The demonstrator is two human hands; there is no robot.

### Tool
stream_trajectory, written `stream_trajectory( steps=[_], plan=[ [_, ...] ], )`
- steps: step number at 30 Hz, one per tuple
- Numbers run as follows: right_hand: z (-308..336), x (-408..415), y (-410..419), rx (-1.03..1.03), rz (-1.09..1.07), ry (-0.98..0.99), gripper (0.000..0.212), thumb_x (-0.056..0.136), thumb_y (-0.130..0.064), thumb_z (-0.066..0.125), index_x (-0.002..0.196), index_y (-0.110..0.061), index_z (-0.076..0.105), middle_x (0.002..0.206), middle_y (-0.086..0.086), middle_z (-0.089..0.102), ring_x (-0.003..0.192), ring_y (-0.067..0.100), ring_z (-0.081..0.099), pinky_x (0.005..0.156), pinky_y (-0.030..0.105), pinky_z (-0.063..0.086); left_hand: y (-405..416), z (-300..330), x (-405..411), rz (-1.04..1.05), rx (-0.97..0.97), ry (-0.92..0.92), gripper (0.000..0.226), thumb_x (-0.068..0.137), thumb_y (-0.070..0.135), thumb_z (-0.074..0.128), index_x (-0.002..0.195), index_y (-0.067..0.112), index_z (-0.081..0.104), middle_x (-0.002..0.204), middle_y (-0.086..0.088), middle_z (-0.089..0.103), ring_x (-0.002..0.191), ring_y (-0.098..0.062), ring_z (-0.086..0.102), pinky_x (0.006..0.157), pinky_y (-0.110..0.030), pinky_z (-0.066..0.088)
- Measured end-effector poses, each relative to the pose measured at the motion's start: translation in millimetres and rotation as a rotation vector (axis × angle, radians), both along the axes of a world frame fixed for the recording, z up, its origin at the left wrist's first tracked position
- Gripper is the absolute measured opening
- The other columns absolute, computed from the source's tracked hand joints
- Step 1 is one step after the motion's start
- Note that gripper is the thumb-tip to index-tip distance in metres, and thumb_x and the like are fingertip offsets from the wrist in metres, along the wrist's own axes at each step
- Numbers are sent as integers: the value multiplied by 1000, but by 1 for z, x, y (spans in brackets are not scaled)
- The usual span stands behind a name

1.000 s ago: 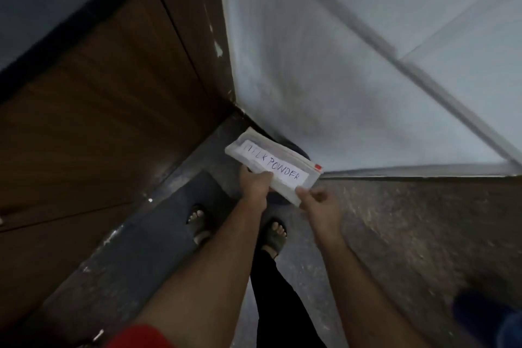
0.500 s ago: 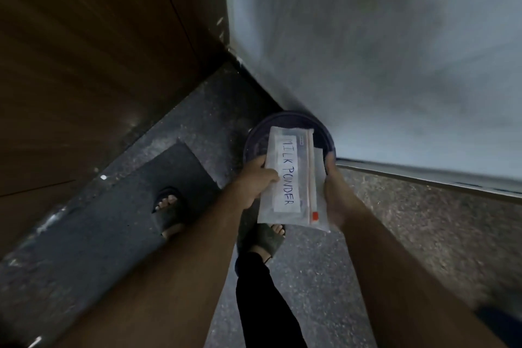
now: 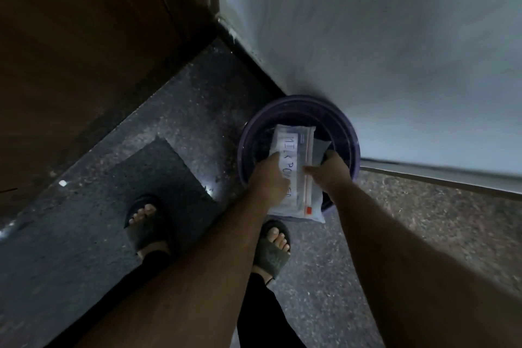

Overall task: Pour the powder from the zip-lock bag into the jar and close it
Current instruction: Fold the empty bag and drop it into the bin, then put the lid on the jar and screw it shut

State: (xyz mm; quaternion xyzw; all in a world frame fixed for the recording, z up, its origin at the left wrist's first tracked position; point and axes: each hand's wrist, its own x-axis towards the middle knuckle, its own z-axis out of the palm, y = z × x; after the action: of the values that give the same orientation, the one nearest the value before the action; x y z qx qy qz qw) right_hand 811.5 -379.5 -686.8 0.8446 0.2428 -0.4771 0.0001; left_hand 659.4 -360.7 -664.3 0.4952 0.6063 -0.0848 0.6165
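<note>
A clear zip-lock bag (image 3: 293,150) with a white label reading "MILK POWDER" and a red zip strip is held lengthwise over a round purple bin (image 3: 350,133) on the floor. My left hand (image 3: 268,178) grips the bag's left edge. My right hand (image 3: 329,171) pinches its right side near the zip. No jar is in view.
The bin stands in a corner against a pale wall (image 3: 367,37). A dark wooden door (image 3: 70,37) is at left. A dark floor mat (image 3: 113,206) lies under my left foot, and both feet wear sandals (image 3: 271,251). The floor is speckled stone.
The bag has turned from slanted to lengthwise and has come down over the purple bin. The camera has tilted down and closer. Both hands have kept hold of the bag.
</note>
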Motion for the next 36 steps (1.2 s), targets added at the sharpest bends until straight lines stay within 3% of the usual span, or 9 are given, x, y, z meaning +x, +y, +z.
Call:
stream_trajectory(
  steps=[2,6,10,15,19,25,30,36],
  plan=[
    [9,-3,-6,-1,87,-65,69,89,-24,74,146,-6,41,134,17,62,118,37,62,94,41,54,-8,9,-6,-68,37,9,65,97,13,59,154,12,30,155,-12,37,142,-29,38,116,-41,34],
    [55,-15,-22,57,211,-124,60,91,-24,69,143,-8,44,133,21,63,116,39,62,95,43,53,-19,55,-28,-53,113,4,57,95,11,61,149,10,41,149,-12,47,137,-29,45,114,-40,37],
    [131,-34,-29,79,334,-111,56,91,-21,65,143,-9,47,133,21,62,117,41,61,97,49,53,-13,141,-58,-123,167,59,56,99,16,56,151,10,37,154,-10,42,140,-26,39,111,-31,31],
    [258,-65,-6,110,489,-57,56,92,-29,65,142,-6,52,137,22,57,122,40,56,99,44,50,3,265,-95,-210,223,100,61,99,23,56,154,11,31,160,-11,33,145,-27,33,117,-37,29],
    [371,-91,13,257,628,-25,51,93,-34,64,135,-6,59,134,20,62,122,39,57,99,45,49,17,382,-132,-208,360,160,61,100,26,54,154,11,29,161,-9,29,149,-23,27,120,-32,22],
    [510,-141,49,479,765,-48,61,92,-49,64,139,-11,56,136,16,59,127,36,54,103,43,48,23,521,-181,-142,597,236,62,100,28,52,155,12,29,162,-10,27,149,-23,25,118,-30,21],
    [595,-193,86,726,911,-86,61,92,-45,66,141,-11,55,146,16,53,136,35,46,112,43,40,33,591,-221,-64,812,301,61,99,31,54,154,15,32,162,-6,29,150,-20,24,121,-35,23],
    [674,-261,137,1015,1020,-156,63,92,-47,65,144,-13,54,152,13,48,144,30,38,116,44,36,69,660,-303,80,1091,391,55,98,31,53,150,19,40,155,0,42,143,-18,38,117,-35,32]
  ],
)
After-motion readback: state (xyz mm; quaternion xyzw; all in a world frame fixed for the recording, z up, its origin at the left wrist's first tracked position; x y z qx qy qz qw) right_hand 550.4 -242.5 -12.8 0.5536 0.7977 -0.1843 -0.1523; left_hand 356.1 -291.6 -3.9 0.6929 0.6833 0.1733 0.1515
